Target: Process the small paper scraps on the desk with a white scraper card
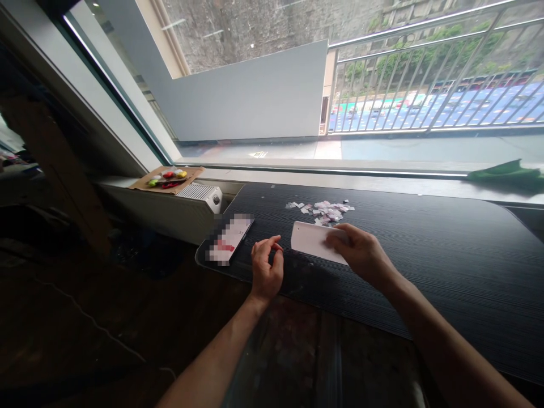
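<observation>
My right hand (360, 249) grips a flat white rectangular piece (312, 241), holding it by its right end just above the black ribbed mat (425, 249). My left hand (266, 266) hovers a little to the left of that piece, fingers curled with thumb and forefinger pinched together; whether anything is in the pinch is too small to tell. A heap of small torn white and pink paper scraps (325, 209) lies on the mat just behind the white piece. A blurred white and red card (229, 238) rests at the mat's left corner.
A cardboard tray with coloured round pieces (168, 178) sits on the sill at left, beside a white ribbed device (202, 194). A green cloth (505, 170) lies on the sill at far right. A large window and railing rise behind the mat. A thin cable (97, 328) crosses the dark floor.
</observation>
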`<state>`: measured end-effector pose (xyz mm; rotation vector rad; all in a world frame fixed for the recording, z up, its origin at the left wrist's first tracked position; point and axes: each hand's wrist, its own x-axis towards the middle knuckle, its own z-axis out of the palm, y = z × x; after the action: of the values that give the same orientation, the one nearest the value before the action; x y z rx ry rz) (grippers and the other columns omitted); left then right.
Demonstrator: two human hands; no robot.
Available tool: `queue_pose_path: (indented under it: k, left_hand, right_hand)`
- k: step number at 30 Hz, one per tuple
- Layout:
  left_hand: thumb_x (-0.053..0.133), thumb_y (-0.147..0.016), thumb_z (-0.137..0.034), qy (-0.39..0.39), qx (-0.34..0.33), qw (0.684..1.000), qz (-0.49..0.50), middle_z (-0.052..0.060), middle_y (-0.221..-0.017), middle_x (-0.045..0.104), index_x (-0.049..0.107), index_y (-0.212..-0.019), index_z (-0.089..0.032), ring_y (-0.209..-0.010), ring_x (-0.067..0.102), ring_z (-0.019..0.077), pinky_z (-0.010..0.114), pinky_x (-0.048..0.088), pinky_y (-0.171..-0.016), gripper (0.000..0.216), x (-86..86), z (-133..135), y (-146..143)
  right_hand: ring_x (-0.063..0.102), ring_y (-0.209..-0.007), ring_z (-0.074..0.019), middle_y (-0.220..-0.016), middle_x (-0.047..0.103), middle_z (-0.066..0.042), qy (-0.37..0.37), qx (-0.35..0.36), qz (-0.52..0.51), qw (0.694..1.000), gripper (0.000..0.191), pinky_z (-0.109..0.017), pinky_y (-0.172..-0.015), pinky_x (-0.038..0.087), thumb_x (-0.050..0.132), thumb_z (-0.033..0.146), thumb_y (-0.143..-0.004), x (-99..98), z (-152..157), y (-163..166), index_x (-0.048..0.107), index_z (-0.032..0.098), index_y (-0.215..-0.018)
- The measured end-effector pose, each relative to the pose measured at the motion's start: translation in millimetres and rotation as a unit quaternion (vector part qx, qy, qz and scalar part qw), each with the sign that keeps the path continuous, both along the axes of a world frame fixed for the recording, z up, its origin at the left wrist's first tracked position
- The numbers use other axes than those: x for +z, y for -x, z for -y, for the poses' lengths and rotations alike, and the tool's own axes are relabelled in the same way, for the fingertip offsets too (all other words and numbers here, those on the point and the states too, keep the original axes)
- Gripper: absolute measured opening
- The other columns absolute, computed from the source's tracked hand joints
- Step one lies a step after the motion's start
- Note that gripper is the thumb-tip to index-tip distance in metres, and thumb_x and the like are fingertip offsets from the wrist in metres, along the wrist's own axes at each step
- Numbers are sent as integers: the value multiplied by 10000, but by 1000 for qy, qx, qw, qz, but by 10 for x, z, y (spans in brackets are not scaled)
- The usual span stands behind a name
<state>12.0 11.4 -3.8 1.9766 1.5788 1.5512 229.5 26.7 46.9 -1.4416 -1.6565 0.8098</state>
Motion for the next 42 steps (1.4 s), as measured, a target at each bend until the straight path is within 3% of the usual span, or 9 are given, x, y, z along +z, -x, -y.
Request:
queue_pose_path:
  k: [5,11,13,18,23,30,34,38,42]
  left_hand:
    - [471,-883,-171,5,-7,1000,10,35,-830,665,635,-1052,-195,-938,602,211,384,451,-929,237,1,7,-5]
    - [476,-879,-169,-1,-9,1000,8,33,-818,661,635,-1046,-196,-933,598,212,392,451,-934,232,4,9,-11]
    - [476,-876,-166,-2,-8,1000,8,31,-815,661,636,-1037,-196,-930,597,210,394,449,-936,229,2,8,-11]
    - [476,-875,-178,4,-9,1000,1,29,-819,665,638,-1020,-201,-937,599,211,399,441,-947,219,8,11,-8]
    - [472,-870,-175,9,-6,1000,1,33,-813,665,641,-1025,-199,-935,600,213,402,443,-949,231,22,14,-10]
    - [474,-868,-164,7,-4,1000,-1,33,-809,662,638,-1035,-192,-927,599,209,392,447,-942,236,15,9,-12]
    - [475,-866,-157,3,-7,1000,1,38,-819,662,641,-1018,-186,-937,597,207,383,446,-943,227,9,3,-10]
    - [474,-869,-161,2,-7,1000,-1,41,-835,667,648,-993,-191,-954,601,209,385,446,-948,216,12,3,-10]
    - [475,-866,-164,0,-5,1000,-1,43,-849,676,653,-982,-198,-962,608,212,388,454,-945,215,18,3,-12]
  right_hand:
    - [603,-601,-163,-686,679,-10,62,20,-16,998,327,-250,-525,454,629,490,-773,-52,222,-249,686,200,-912]
    - [635,-595,-172,-701,704,-26,71,-114,-44,990,271,-252,-511,491,639,442,-743,-179,313,-553,688,206,-866]
    - [632,-576,-166,-677,697,-22,90,-128,-72,985,264,-247,-504,500,651,434,-727,-228,286,-551,685,199,-843]
    - [609,-544,-161,-631,679,-10,140,-86,-116,980,297,-235,-457,474,700,424,-662,-262,273,-359,683,178,-828]
    - [601,-560,-164,-658,679,-15,197,-26,-122,972,351,-252,-474,445,688,453,-689,-294,304,-239,677,155,-875]
    - [603,-593,-164,-681,693,-24,254,-18,-160,954,384,-264,-527,442,746,452,-611,-193,328,-234,686,147,-837]
    - [599,-583,-158,-674,695,-17,270,-6,-169,948,397,-256,-520,433,771,457,-586,-175,345,-234,686,147,-819]
    - [621,-581,-162,-687,708,-19,264,24,-165,950,370,-256,-515,445,741,484,-651,-203,401,-263,688,155,-812]
    - [656,-607,-190,-713,732,-31,250,0,-165,954,359,-276,-529,484,718,499,-678,-170,450,-327,700,176,-835]
